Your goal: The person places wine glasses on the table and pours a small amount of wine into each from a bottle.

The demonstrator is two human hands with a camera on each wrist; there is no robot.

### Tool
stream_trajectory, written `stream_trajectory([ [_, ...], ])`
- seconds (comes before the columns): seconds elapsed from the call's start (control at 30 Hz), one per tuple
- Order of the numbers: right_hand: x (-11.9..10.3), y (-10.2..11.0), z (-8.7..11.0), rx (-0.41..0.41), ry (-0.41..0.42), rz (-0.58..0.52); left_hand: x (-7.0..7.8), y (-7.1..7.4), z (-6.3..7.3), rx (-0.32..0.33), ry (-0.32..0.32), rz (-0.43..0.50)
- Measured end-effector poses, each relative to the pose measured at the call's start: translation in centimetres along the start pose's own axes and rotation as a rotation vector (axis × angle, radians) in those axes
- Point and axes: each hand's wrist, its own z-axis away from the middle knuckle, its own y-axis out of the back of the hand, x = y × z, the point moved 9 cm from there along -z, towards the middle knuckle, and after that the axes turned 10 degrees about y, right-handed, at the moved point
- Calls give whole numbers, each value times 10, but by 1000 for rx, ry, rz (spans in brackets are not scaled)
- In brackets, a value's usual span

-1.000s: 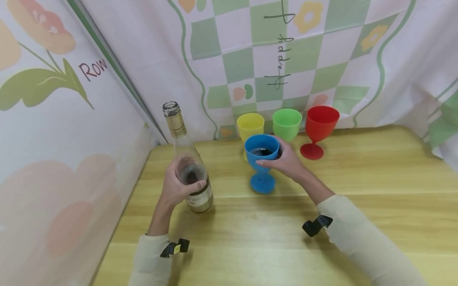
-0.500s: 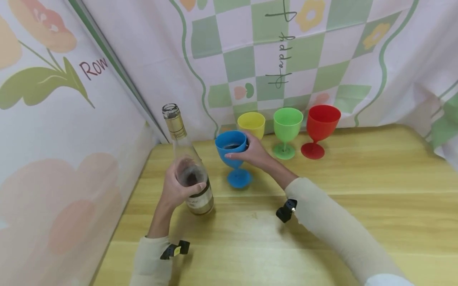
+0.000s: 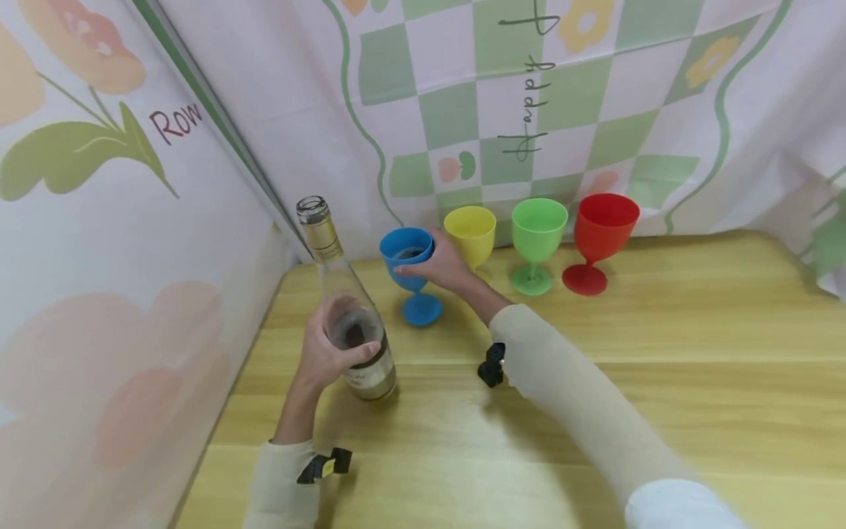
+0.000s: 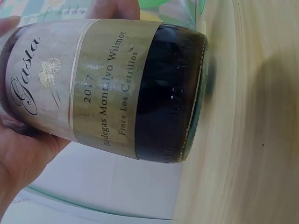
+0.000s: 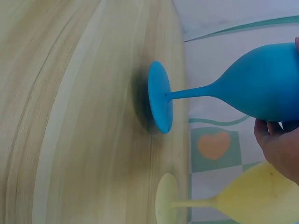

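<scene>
My left hand [image 3: 324,351] grips a glass wine bottle [image 3: 371,373] round its body, dark liquid inside and its mouth uncorked. The bottle leans slightly; its pale label [image 4: 110,88] faces the left wrist view. My right hand [image 3: 444,263] holds a blue goblet [image 3: 421,310] by its cup, thumb on the near side. Dark liquid shows in the goblet. Its foot [image 5: 160,98] appears just above the table in the right wrist view. Directly right of that hand stands a yellow goblet [image 3: 477,234], its foot partly hidden.
A green goblet [image 3: 537,228] and a red goblet [image 3: 603,229] stand right of the yellow one, along the back of the wooden table [image 3: 595,411]. A patterned curtain [image 3: 449,117] hangs behind them. Another printed cloth [image 3: 132,294] borders the left side.
My right hand has carried the blue goblet left and farther back, from in front of the yellow goblet to its left. The left hand and bottle have stayed nearly in place.
</scene>
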Motion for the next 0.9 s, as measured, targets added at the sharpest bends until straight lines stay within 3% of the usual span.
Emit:
stream_trajectory([
  [0.23,4,-15,-11,-11,-25,-33,-6,1,2,8,34,10],
  [0.57,10,-14,-21,47,-42,6,-6,-1,3,5,8,14],
  [0.9,16,-16,-26,39,-67,-26,-6,3,3,6,-14,9],
])
